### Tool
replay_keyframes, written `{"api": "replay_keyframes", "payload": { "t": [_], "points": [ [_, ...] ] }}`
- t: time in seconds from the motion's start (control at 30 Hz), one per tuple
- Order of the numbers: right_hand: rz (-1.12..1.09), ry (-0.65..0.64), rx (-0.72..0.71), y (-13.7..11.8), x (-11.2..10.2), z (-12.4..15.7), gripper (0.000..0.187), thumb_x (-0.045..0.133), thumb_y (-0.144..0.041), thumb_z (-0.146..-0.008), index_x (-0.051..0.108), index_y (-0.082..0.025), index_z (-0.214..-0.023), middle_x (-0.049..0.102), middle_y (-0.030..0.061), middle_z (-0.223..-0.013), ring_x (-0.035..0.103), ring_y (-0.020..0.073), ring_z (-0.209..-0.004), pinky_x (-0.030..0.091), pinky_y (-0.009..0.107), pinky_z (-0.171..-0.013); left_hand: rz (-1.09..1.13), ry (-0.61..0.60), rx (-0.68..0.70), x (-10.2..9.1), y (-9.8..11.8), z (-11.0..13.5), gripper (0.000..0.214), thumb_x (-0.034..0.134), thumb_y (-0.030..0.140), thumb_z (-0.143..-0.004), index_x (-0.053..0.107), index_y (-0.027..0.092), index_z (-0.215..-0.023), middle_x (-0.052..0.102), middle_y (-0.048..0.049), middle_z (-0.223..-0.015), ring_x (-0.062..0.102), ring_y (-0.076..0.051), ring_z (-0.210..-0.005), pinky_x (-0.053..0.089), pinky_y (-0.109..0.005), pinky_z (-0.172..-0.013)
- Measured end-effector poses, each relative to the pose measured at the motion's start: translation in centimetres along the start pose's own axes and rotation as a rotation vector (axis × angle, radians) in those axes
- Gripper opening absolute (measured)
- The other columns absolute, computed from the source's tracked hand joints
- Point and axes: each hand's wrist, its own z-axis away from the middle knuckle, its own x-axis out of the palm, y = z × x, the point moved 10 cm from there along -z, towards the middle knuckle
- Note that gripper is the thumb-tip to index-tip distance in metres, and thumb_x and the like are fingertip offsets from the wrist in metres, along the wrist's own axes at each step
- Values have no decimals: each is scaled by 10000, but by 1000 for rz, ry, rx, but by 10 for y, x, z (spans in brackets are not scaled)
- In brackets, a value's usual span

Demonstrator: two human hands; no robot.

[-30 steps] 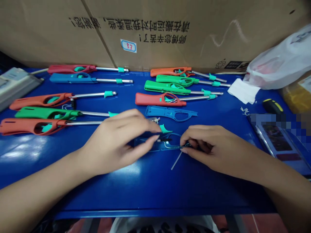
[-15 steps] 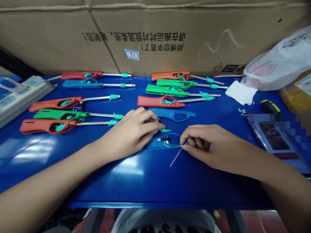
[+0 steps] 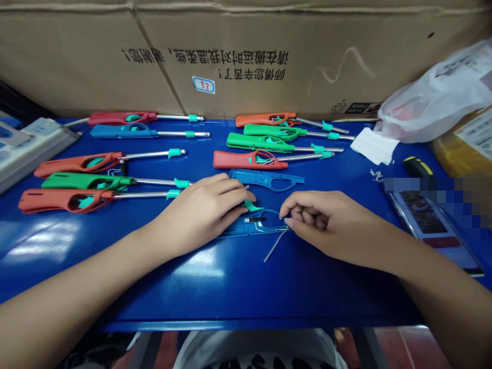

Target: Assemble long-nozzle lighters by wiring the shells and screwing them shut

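A blue half-shell of a lighter handle (image 3: pixel 234 228) lies flat before me, with a black part and thin wires (image 3: pixel 265 229) in it. My left hand (image 3: pixel 205 210) rests over its wide end, fingers curled on a turquoise trigger (image 3: pixel 252 206) that pokes out beside the fingertips. At the narrow end, my right hand (image 3: pixel 319 220) pinches the wires between thumb and index finger. From that pinch a thin clear tube (image 3: pixel 273 247) slants down onto the table. Behind the shell is the matching blue half (image 3: pixel 269 180).
Several lighters with metal stems stand in rows, including a red one (image 3: pixel 249 159) and a green one (image 3: pixel 88 181). To the right are a phone (image 3: pixel 426 212), a screwdriver (image 3: pixel 417 166), white paper (image 3: pixel 374 146) and a plastic bag (image 3: pixel 430 97). A power strip (image 3: pixel 34 146) lies left.
The view has shifted slightly, moving the table's things a little leftward. My right fingertips have moved slightly at the shell's narrow end. My left hand stays on the shell.
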Motion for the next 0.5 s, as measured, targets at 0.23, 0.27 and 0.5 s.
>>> {"api": "replay_keyframes", "payload": {
  "t": [0.23,0.27,0.5],
  "points": [
    [-138,152,39,0,-13,-1,69,635,-271,-919,689,-243,-950,487,-76,-611,429,82,-525,359,200,-456,85,166,-28,-22,6,6,211,627,163,-1003,664,164,-1210,745,-48,-1143,720,-145,-1027,565,-234,-896],
    [-167,194,28,-3,-17,-1,77,643,-272,-916,697,-236,-957,508,-69,-633,428,79,-525,364,198,-453,92,194,-18,-25,10,7,206,646,153,-990,662,160,-1195,749,-45,-1137,722,-134,-1021,560,-217,-906],
    [-136,191,-144,-27,-15,2,204,743,-279,-871,721,-246,-1071,719,-21,-905,569,85,-619,468,215,-526,200,204,30,-24,32,12,291,669,98,-955,630,172,-1233,764,-32,-1124,737,-118,-1021,555,-194,-1006]
  ]
}}
